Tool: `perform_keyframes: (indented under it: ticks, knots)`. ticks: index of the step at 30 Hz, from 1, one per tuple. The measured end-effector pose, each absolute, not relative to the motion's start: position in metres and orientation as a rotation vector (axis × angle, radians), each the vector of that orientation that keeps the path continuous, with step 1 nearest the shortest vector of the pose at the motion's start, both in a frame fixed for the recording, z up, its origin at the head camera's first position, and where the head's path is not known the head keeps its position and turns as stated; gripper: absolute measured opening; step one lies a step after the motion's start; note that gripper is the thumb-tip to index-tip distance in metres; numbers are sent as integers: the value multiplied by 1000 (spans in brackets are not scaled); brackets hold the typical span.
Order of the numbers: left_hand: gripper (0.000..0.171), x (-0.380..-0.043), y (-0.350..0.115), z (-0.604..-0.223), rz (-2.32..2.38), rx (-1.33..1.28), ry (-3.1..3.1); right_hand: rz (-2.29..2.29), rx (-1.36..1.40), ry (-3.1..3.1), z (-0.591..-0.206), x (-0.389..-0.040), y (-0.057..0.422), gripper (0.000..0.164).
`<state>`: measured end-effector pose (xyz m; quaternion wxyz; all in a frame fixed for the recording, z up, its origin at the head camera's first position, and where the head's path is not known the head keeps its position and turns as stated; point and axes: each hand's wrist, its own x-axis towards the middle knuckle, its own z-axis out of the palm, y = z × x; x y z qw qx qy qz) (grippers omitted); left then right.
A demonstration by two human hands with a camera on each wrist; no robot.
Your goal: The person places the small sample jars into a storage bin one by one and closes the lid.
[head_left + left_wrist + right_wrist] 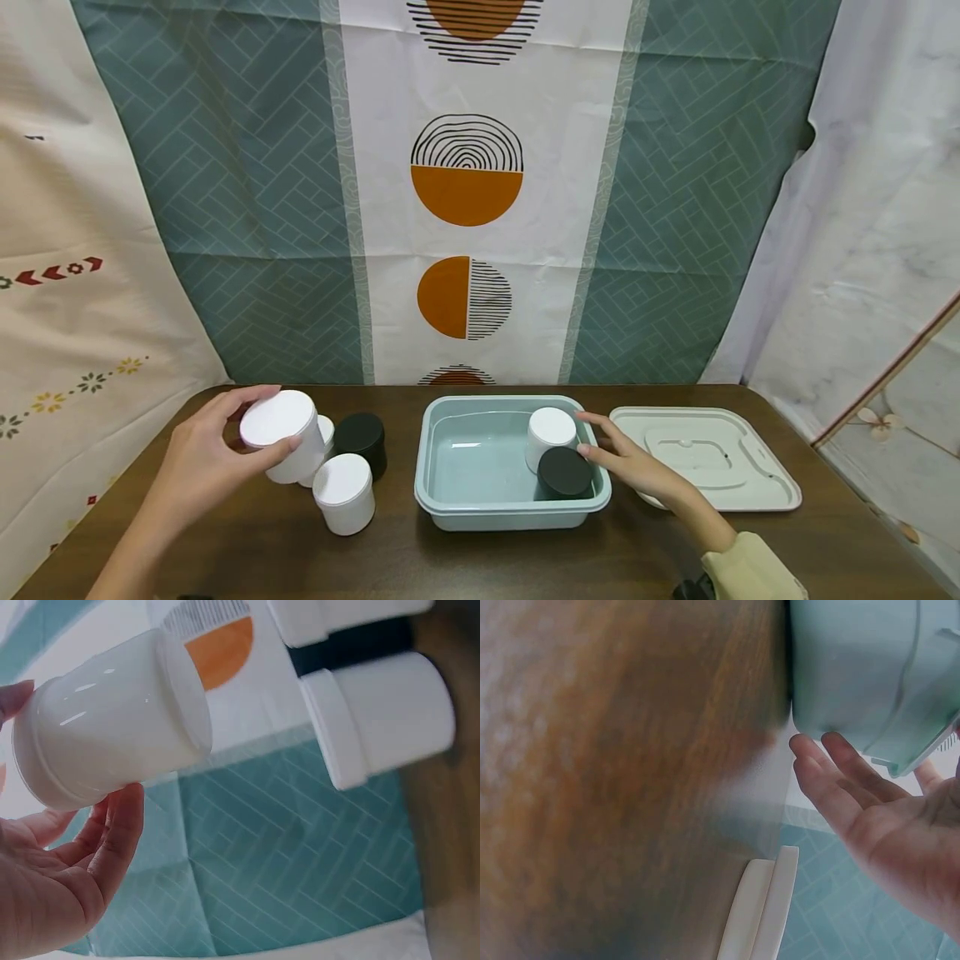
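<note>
My left hand [202, 458] grips a white lidded jar [288, 442], thumb on one side and fingers on the other. In the left wrist view the jar [112, 724] is tilted, its glossy side showing. Beside it on the table stand another white jar [349, 496], a black jar [362, 442] and a white jar [325, 433] partly hidden behind the held one. My right hand [637, 467] rests at the right rim of a pale blue-green basin [457, 500], its fingers extended. Inside the basin's right side are a white jar [551, 433] and a black-lidded jar [564, 473].
A pale rectangular lid [757, 467] lies flat to the right of the basin, behind my right forearm. The dark wooden table [420, 567] ends at a patterned cloth backdrop [660, 250], with light cloth hanging at both sides.
</note>
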<state>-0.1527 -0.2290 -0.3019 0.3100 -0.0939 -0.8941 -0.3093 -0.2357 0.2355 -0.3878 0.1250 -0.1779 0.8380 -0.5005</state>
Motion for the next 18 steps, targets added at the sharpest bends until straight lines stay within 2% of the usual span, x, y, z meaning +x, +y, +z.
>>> perform_keyframes:
  ticks: [18]
  knots:
    - [52,-176,-168,-288,-1045,-459,-2363,-1446,-519,2448,-386,-235,236,56]
